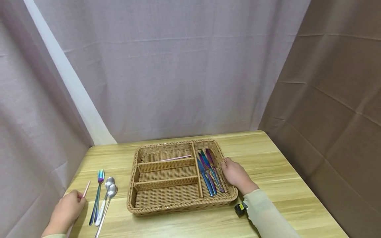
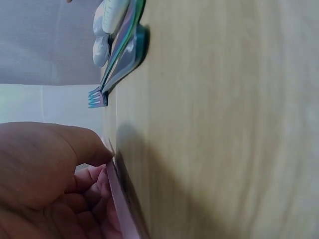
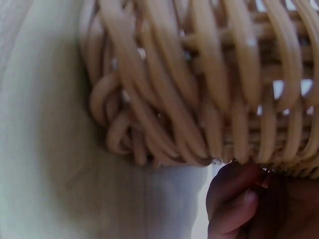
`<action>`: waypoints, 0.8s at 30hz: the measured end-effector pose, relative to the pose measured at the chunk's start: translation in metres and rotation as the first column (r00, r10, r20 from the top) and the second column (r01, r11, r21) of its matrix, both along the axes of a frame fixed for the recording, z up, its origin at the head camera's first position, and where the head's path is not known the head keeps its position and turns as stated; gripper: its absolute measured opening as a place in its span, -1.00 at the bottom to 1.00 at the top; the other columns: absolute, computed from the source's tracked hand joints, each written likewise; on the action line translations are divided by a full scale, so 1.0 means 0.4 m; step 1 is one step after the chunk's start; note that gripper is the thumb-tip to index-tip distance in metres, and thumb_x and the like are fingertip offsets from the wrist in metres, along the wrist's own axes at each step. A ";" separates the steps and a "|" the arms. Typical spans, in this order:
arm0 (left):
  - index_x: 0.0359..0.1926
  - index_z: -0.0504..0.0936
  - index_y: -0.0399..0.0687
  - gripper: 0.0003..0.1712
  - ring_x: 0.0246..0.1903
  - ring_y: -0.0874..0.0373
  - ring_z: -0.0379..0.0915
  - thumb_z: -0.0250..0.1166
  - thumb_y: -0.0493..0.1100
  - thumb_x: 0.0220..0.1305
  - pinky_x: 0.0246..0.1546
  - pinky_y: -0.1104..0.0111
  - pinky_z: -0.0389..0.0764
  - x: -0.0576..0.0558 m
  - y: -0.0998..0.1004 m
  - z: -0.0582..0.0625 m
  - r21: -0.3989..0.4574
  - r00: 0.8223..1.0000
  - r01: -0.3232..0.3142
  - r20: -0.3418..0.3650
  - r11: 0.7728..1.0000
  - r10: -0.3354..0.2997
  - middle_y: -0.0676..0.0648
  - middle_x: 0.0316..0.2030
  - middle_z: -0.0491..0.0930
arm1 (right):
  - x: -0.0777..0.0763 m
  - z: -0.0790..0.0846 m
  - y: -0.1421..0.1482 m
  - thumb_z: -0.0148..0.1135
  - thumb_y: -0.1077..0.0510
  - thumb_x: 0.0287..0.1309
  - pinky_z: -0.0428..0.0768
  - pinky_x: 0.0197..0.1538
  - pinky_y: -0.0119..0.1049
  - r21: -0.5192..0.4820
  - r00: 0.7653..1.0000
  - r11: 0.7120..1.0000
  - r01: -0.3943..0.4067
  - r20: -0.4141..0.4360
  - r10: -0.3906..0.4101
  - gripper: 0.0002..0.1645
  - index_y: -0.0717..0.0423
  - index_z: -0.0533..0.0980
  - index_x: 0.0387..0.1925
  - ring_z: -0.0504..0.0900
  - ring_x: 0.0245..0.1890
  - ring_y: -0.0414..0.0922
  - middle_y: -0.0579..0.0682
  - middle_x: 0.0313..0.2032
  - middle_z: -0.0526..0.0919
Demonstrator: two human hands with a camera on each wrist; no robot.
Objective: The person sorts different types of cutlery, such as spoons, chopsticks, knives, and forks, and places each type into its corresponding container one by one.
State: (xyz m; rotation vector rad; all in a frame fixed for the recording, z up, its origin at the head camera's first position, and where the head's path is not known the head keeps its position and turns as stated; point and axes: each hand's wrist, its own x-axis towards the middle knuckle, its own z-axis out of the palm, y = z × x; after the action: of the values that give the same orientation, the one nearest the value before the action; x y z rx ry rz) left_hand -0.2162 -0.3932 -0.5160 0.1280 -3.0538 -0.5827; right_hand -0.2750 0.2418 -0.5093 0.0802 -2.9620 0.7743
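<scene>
A person's left hand is pinching a slim pink stick between thumb and curled fingers, low over the left end of a wooden surface; whether the stick is touching the wood is hard to tell. Two overlapping forks and two spoons are lying just to its right. The right hand is gripping the right side of a wicker basket, fingers curled against the weave. Several knives are lying in the basket's right section, and a second pink stick is resting in the back left section.

Being thin, the held stick could twist or slip from the pinch; a low sideways sweep could scatter the forks and spoons. A hard pull on the basket could send the knives sliding.
</scene>
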 end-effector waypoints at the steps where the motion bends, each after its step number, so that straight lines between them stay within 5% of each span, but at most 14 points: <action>1: -0.31 0.59 -0.27 -0.78 -0.43 -0.13 0.51 0.12 -0.19 0.18 -0.36 -0.13 0.50 0.001 -0.001 0.000 -0.004 1.000 0.002 -0.008 1.000 -0.003 -0.32 -0.36 0.65 | 0.000 0.000 0.000 -0.28 -0.11 0.48 0.57 -0.02 0.25 -0.001 1.000 1.000 0.000 -0.001 0.000 -0.44 0.25 0.40 0.09 0.60 -0.10 0.23 0.32 -0.11 0.65; 8: -0.31 0.55 -0.28 -0.81 -0.44 -0.15 0.50 0.10 -0.20 0.24 -0.36 -0.16 0.50 0.004 -0.008 0.013 -0.015 0.999 0.022 -0.028 1.000 -0.022 -0.34 -0.38 0.63 | 0.000 0.000 0.002 -0.27 -0.10 0.48 0.58 -0.05 0.25 -0.004 1.000 1.000 0.002 -0.003 -0.002 -0.48 0.22 0.41 0.04 0.61 -0.12 0.22 0.31 -0.15 0.66; 24: -0.26 0.56 -0.24 -0.92 -0.43 -0.16 0.56 0.22 -0.29 0.24 -0.41 -0.14 0.53 0.006 0.018 0.038 -0.019 0.976 0.097 -0.194 0.995 -0.098 -0.31 -0.36 0.70 | 0.002 0.003 0.000 -0.27 -0.11 0.48 0.56 -0.01 0.27 -0.011 1.000 1.000 0.011 0.003 -0.010 -0.42 0.28 0.38 0.12 0.59 -0.07 0.27 0.37 -0.06 0.64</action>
State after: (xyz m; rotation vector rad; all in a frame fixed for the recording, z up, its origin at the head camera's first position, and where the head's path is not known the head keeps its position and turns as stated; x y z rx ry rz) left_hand -0.2139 -0.3862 -0.5006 -0.0758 -2.8838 -0.5505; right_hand -0.2744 0.2419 -0.5079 0.0627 -2.9583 0.7908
